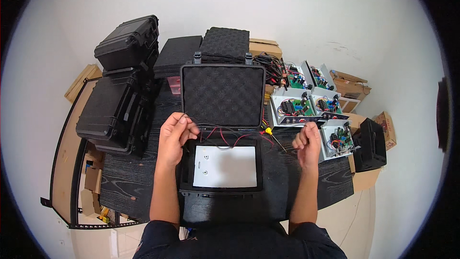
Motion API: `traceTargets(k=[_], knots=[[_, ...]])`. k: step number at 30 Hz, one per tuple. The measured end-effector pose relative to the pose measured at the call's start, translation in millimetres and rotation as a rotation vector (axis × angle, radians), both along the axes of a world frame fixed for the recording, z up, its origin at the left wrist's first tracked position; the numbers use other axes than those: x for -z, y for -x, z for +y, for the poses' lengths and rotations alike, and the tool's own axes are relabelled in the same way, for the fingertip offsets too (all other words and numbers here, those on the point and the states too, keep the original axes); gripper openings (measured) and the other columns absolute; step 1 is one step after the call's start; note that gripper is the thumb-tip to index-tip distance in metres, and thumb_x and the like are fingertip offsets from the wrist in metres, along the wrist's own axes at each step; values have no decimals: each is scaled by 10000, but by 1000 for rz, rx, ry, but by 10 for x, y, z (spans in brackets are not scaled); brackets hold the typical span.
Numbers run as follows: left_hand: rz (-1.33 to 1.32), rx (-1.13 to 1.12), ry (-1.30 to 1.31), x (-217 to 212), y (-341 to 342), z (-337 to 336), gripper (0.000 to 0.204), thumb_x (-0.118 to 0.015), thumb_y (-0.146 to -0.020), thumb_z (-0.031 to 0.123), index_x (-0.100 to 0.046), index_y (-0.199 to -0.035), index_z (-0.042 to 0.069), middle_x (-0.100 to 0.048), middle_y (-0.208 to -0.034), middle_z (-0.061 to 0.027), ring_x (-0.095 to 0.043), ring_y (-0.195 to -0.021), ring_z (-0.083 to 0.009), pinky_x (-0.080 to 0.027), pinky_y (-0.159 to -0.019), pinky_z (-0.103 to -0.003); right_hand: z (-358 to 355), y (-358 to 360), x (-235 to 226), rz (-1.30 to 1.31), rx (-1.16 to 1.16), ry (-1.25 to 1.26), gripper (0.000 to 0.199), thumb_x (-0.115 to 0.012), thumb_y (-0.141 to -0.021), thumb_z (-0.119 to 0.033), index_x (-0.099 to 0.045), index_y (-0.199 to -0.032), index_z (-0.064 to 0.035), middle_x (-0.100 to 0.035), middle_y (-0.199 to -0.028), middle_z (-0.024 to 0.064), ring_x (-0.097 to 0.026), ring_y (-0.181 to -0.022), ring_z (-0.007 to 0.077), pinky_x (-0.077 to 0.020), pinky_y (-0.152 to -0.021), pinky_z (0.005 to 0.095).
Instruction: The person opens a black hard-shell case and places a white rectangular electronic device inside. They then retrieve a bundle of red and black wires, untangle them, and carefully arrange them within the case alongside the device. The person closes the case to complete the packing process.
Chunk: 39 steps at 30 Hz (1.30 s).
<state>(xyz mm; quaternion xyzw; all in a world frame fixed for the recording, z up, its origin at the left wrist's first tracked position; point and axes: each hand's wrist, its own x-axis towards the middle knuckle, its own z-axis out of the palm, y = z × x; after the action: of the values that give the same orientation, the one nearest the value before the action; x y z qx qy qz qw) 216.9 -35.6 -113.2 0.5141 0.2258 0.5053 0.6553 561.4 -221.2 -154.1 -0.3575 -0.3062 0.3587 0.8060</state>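
Observation:
Between my two raised hands a thin black cable (225,127) stretches above an open black hard case (183,188). My left hand (175,136) pinches it over the case's left side, where a loop hangs down. Off to the right, my right hand (308,144) is closed, its fingertips pinching the cable's other stretch. A white panel (230,168) with small fittings on its left lies inside the case base. The raised lid is lined with dark egg-crate foam (223,96). Red wire (239,139) droops across the hinge area. A yellow-handled screwdriver (269,131) lies right of the case.
Black hard cases (108,110) are stacked at the left. Foam sheets (224,42) lie behind the lid, beside a bundle of cables (271,68). Several open metal housings with circuit boards (294,107) stand at the right, near a black box (372,145) and cardboard boxes (385,129).

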Motion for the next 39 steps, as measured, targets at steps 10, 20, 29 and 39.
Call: traceTargets(k=[10,20,29,39], knots=[[36,48,-176,-75,38,-139,174,-561,-1076,167,-647,-1012,29,-738,-1076,-158,-334,-515,-8,-494,-651,-253,4,-139,-78,-1272,912,425,417,-655,-815,3,-633,-1230,-19,-650,-1244,169,-614,-1198,363,-444,-1083,453],[-33,79,-183,-76,84,-113,202,-589,-1068,200,-661,-1007,21,-736,-988,-168,-347,-526,-16,-477,-664,-241,340,848,36,-1520,9,362,525,-795,-883,-216,-624,-1345,-36,-684,-1277,172,-631,-1202,373,-497,-987,472],[-65,-9,-156,-157,126,-129,217,-567,-1080,202,-639,-963,34,-633,-781,-91,-405,-540,-53,-461,-664,-262,111,218,98,-939,268,464,200,-587,-1070,-189,-649,-999,-13,-653,-748,83,-622,-669,165,-491,-619,342],[119,215,-142,-46,85,-171,284,-565,-1099,269,-643,-951,40,-550,-689,16,-387,-540,-35,-393,-603,-222,-169,-374,145,-1417,604,559,240,-669,-872,-19,-680,-1110,-49,-697,-1139,175,-663,-1071,353,-529,-892,427]])
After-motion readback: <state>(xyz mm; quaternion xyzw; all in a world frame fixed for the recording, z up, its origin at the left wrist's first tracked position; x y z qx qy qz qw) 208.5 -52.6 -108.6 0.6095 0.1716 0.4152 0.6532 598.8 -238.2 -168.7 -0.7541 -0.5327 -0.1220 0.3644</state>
